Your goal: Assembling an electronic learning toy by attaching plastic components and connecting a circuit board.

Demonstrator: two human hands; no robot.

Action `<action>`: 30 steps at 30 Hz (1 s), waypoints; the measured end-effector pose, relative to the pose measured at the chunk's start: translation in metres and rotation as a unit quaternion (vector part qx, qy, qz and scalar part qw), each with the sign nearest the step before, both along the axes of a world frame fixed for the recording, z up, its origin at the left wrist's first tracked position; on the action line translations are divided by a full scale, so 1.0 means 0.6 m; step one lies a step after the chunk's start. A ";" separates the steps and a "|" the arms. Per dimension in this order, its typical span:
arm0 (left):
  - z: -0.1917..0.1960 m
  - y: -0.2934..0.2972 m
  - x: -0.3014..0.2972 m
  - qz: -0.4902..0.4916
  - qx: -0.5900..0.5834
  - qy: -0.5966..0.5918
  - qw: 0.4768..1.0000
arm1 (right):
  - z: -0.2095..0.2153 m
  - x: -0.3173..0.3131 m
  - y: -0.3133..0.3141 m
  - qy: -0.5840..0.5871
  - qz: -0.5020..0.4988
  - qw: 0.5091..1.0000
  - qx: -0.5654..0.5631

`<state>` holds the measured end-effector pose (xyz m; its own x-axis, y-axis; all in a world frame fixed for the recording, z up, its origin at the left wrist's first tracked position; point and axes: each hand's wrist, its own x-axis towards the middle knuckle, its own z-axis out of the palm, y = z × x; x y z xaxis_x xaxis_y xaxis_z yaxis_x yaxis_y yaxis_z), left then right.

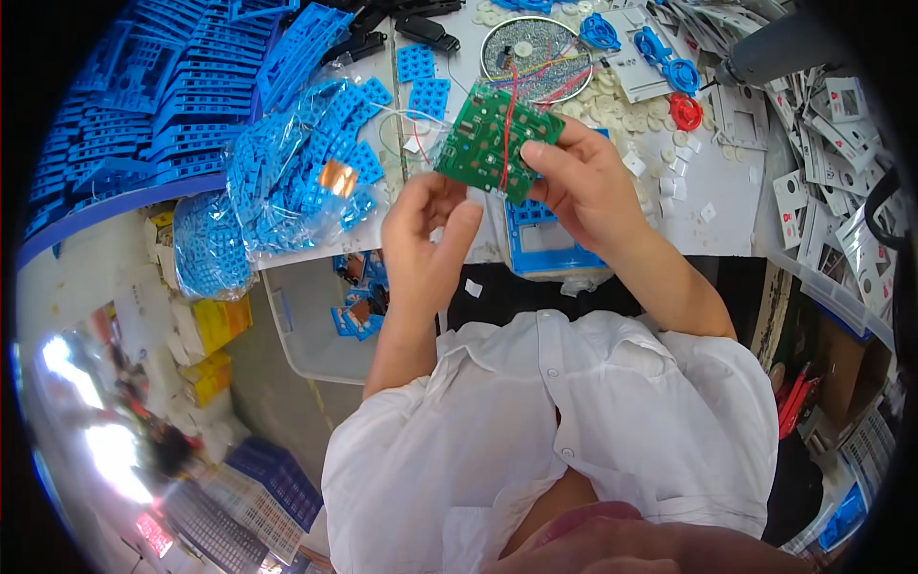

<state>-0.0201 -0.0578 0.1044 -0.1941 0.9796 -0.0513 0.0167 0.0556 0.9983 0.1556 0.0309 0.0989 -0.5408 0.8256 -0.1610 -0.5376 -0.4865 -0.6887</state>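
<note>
A green circuit board (488,141) with red and white wires is tilted up above the table. My right hand (593,182) pinches its right edge, thumb on the upper face and fingers behind. Close to the board's lower left edge is my left hand (426,230), its fingers half curled and the thumb standing apart; whether a fingertip touches the board is hard to tell. Below the board lies a blue plastic frame (559,258), partly covered by my right hand. Blue button pads (429,98) lie just beyond the board.
Stacked blue plastic housings (206,105) and a clear bag of blue parts (296,172) fill the left. A round tray (521,43) of small metal parts stands at the back, beside scattered white discs (612,105). A bin of grey plates (832,172) borders the right; an open plastic box (301,335) sits below the table edge.
</note>
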 end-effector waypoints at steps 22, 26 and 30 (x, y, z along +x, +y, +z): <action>0.099 -0.013 -0.047 -0.306 -0.160 0.173 0.922 | -0.007 0.070 0.047 -0.190 0.073 0.966 0.158; 0.133 -0.021 -0.105 -0.259 0.029 0.164 0.951 | 0.033 0.075 0.092 -0.245 0.207 0.908 0.270; 0.077 0.085 -0.094 -0.284 -0.011 0.136 0.949 | 0.054 0.037 0.130 -0.202 0.341 0.833 0.385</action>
